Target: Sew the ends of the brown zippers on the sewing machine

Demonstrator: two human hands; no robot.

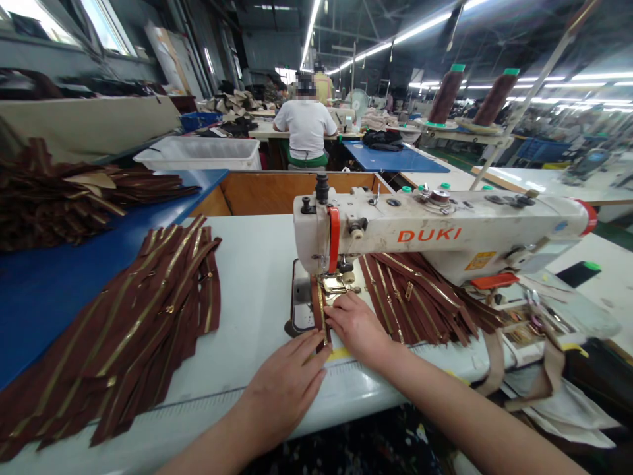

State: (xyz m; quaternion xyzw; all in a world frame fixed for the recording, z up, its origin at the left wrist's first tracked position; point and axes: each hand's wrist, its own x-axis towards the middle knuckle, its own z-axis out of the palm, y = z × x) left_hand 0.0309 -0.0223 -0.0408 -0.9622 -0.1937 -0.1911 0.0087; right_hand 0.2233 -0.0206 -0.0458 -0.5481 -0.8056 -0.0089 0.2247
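Note:
A brown zipper (320, 315) with gold teeth runs under the presser foot of a white sewing machine (376, 231). My left hand (289, 373) has its fingertips on the zipper's near end, the fingers bent and close together. Just beyond it, my right hand (359, 326) pinches the zipper's edge close to the presser foot. Several more brown zippers (153, 310) lie in an overlapping pile left of the machine. Another pile of zippers (413, 303) is spread beneath the machine arm, right of the needle.
A blue table (30, 316) on the left bears a heap of brown strips (59, 198). Behind the machine stand a white plastic bin (198, 155) and a seated person (305, 125) in a white shirt. A small parts tray (537, 323) and thread cones (445, 99) are at the right.

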